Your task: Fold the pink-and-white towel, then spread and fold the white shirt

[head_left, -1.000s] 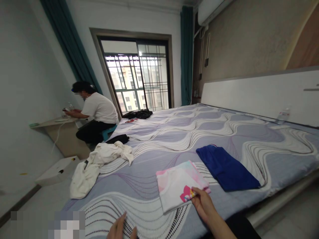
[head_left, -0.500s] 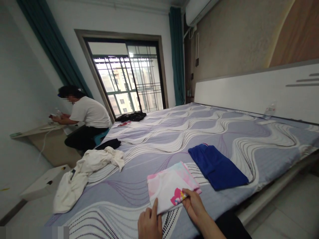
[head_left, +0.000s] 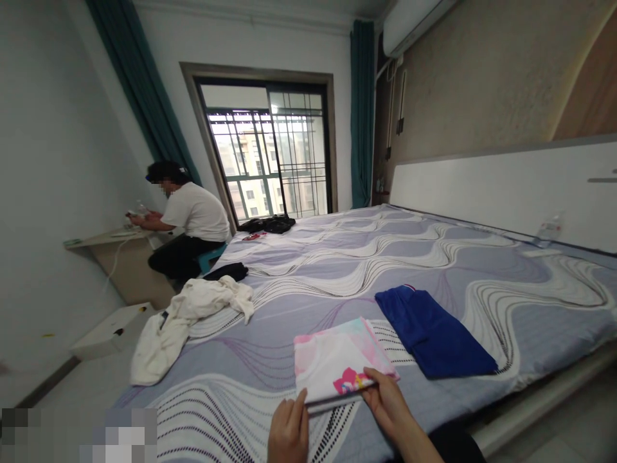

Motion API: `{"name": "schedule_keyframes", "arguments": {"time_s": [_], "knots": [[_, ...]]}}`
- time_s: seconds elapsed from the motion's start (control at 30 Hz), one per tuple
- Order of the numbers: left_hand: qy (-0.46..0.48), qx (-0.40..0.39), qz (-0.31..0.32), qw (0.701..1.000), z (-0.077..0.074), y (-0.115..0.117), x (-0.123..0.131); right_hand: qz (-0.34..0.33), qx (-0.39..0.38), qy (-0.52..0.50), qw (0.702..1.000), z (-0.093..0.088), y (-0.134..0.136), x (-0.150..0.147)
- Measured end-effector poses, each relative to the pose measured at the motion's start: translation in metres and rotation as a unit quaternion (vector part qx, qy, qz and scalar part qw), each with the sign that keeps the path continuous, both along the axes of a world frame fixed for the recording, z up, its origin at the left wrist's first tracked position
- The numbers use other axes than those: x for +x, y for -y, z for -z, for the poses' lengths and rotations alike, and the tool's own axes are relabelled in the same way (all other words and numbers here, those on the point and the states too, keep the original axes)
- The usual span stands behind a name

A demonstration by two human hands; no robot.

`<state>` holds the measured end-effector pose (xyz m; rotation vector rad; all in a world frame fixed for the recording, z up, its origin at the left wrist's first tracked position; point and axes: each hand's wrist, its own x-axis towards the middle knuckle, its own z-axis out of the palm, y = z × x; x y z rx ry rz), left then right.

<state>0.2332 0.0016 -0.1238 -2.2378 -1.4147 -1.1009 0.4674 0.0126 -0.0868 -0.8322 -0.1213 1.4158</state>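
Left hand (head_left: 288,429): pinches the near left corner of the pink shirt (head_left: 337,363).
Right hand (head_left: 389,402): grips its near right corner.
Pink shirt: folded, near edge of bed (head_left: 385,257).
Done: blue shirt (head_left: 434,331) folded.
Left: white garment (head_left: 186,318) crumpled.

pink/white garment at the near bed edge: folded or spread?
Folded. The pink and white garment is a compact rectangle with stacked layers at its near edge, which the left hand and right hand grip at both corners.
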Motion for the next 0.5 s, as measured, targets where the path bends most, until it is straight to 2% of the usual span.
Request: {"name": "schedule_keyframes", "arguments": {"time_s": [0.13,0.2,0.27,0.33,0.5], "knots": [[-0.051,-0.006,0.006,0.999,-0.002,0.014,-0.053,-0.061,-0.032,0.117,0.991,-0.008,0.015,-0.001],[-0.078,-0.004,0.01,0.997,-0.002,0.023,-0.078,-0.123,-0.039,0.217,0.968,-0.007,0.018,-0.003],[-0.084,-0.004,-0.001,0.996,-0.002,0.03,-0.092,-0.165,-0.03,0.316,0.934,-0.004,0.014,-0.005],[-0.073,-0.023,-0.028,0.997,-0.002,0.034,-0.094,-0.172,-0.023,0.385,0.907,0.0,0.006,-0.006],[-0.062,-0.106,-0.095,0.988,-0.007,0.033,-0.074,-0.14,-0.017,0.467,0.873,0.004,-0.011,-0.001]]}}
